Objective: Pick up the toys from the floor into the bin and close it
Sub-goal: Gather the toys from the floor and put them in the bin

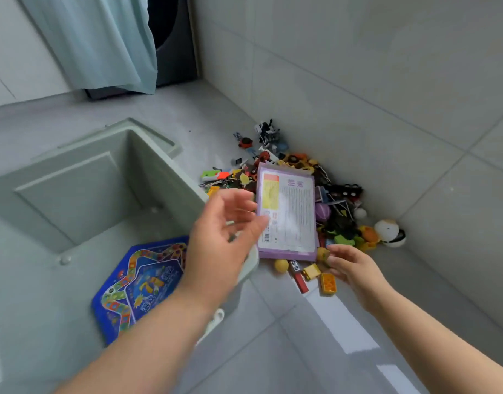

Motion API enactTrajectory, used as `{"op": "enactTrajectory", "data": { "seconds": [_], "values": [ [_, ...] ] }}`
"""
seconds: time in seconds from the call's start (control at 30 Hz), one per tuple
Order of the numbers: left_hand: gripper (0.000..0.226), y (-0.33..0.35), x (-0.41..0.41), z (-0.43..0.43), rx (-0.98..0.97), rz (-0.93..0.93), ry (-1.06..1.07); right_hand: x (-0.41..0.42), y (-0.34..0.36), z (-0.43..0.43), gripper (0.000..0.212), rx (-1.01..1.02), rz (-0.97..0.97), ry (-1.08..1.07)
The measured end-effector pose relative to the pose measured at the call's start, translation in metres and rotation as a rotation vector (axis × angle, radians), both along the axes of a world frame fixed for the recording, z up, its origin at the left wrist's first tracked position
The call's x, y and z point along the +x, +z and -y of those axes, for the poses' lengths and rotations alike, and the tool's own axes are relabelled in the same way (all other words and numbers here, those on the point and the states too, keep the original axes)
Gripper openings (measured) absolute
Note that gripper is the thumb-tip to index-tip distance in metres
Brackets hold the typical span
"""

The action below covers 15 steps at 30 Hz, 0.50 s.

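The purple box (287,214) sits over the toy pile (338,200), right of the open bin (73,194). The left grip (224,231), fingers spread, touches its left edge (hold unclear through blur); the right grip (355,268), loosely curled, holds nothing. Clamp both edges, lift level, then lower it into the bin.

Teal curtain (102,44) partly covers a dark appliance (176,52) beside tiled wall (358,66).

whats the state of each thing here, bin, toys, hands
bin: open, lid back behind it
blue game board: inside bin, tilted
purple box: off the floor, tilted, over toy pile
toy pile: on floor against wall
left hand: at purple box's left edge, grip blurred
right hand: fingers relaxed, by small loose toys
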State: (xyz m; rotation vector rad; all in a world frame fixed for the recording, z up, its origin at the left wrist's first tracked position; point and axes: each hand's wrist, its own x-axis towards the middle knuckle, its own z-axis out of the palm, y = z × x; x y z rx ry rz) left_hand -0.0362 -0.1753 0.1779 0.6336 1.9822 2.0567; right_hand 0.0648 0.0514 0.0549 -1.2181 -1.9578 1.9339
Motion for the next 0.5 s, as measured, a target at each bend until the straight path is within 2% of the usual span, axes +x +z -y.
{"op": "enactTrajectory", "data": {
  "seconds": [0.07,0.13,0.2,0.23,0.33,0.4,0.5],
  "values": [
    [0.031,-0.017,0.026,-0.049,-0.068,0.117,-0.199,-0.002,-0.023,-0.018,0.019,-0.021,0.06,0.004],
    [0.04,-0.058,0.04,-0.092,-0.142,0.303,-0.208,-0.006,-0.048,-0.032,0.022,-0.032,0.12,0.064],
    [0.053,-0.112,0.038,-0.124,-0.224,0.442,-0.068,-0.01,-0.069,-0.045,0.034,-0.031,0.172,0.123],
    [0.063,-0.136,0.035,-0.134,-0.301,0.454,0.013,-0.013,-0.078,-0.049,0.038,-0.031,0.186,0.143],
    [0.086,-0.192,0.012,-0.148,-0.575,0.334,0.247,-0.025,-0.095,-0.055,0.041,-0.054,0.143,0.205],
    [0.093,-0.217,-0.01,-0.152,-0.69,0.307,0.347,-0.033,-0.109,-0.055,0.039,-0.059,0.095,0.285],
    [0.085,-0.243,-0.039,-0.155,-0.661,0.439,0.404,-0.049,-0.129,-0.055,0.04,-0.008,0.075,0.311]
  ]
}}
